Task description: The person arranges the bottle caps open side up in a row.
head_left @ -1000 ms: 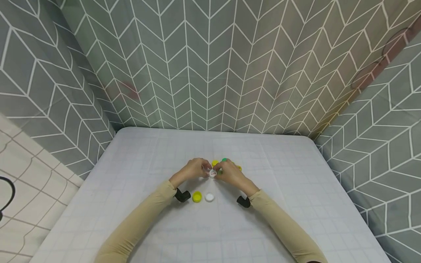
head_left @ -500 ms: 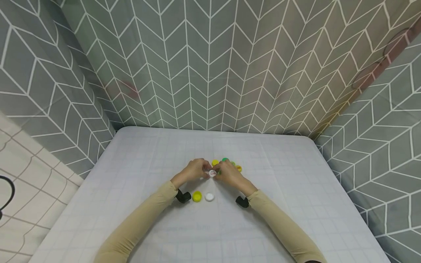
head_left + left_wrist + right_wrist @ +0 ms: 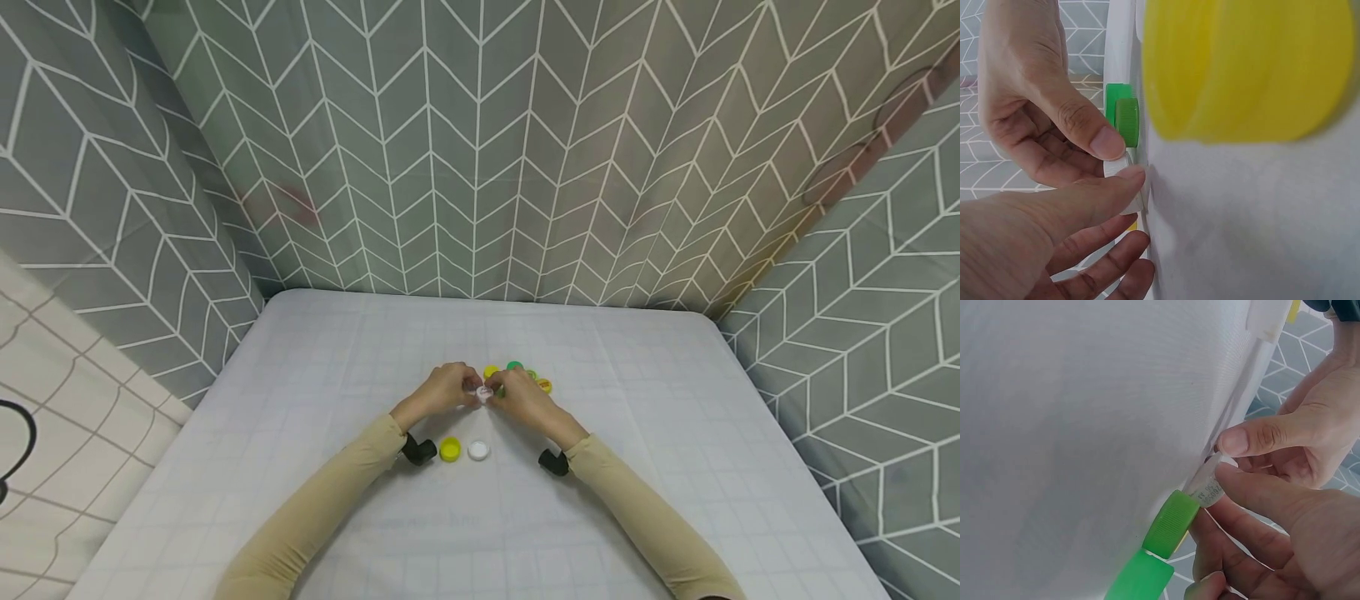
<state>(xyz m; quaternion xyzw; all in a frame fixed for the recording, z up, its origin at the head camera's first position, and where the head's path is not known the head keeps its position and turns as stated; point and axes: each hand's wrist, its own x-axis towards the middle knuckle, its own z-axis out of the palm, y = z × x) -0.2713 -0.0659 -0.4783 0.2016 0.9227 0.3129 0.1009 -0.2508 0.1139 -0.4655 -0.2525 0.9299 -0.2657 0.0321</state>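
Held cap (image 3: 484,394) sits between the hands: left hand (image 3: 442,387) at its left, right hand (image 3: 525,396) at its right. Cap group behind and rightward, partly hidden by the right hand: leftmost cap (image 3: 491,371), rear cap (image 3: 514,366) right of that, rightmost cap (image 3: 545,386) just beyond the knuckles. Before the held cap, nearer the person, front-left cap (image 3: 450,450) and front-right cap (image 3: 478,450) lie side by side, slightly apart, on the surface (image 3: 337,333). Curtain (image 3: 480,167) behind the surface.
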